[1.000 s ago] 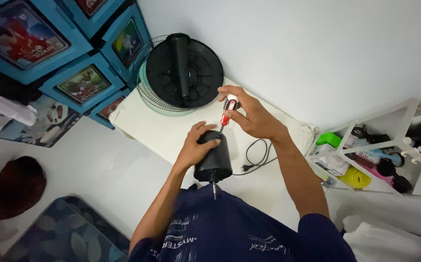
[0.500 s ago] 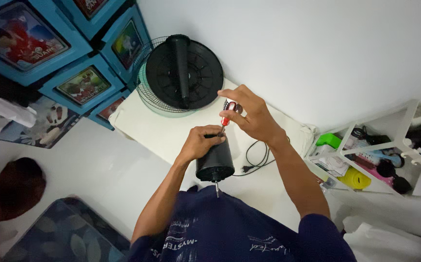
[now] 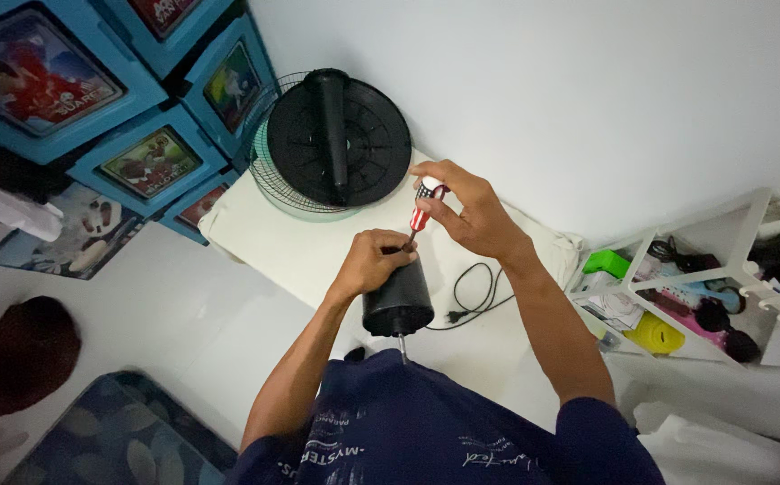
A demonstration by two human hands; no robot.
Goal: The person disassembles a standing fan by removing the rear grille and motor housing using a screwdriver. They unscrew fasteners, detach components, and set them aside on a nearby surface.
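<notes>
Your left hand (image 3: 367, 263) is wrapped closed around the top of the black motor housing (image 3: 398, 295); the housing sits in front of your chest, over the near edge of the white cushion (image 3: 318, 251), with its metal shaft (image 3: 402, 346) pointing back toward you. Your right hand (image 3: 466, 208) is pinched closed on the red-and-white screwdriver (image 3: 421, 211), fingers on the handle end; the tip runs down into the far end of the housing, hidden behind your left fingers, so I cannot tell whether it is seated in a screw.

The housing looks like rigid plastic with a motor inside, so judge it fairly heavy for its size and smooth-sided; best held around the wide body as you have it, not by the thin shaft; it could roll or slip if the grip loosens. The screwdriver is light and stiff.

Far of your hands: black fan base (image 3: 339, 144) lying on the wire fan guard (image 3: 269, 171); black power cord (image 3: 471, 296) just right of the housing; white rack (image 3: 731, 260) with colourful items at far right; blue storage boxes (image 3: 152, 162) at left.
</notes>
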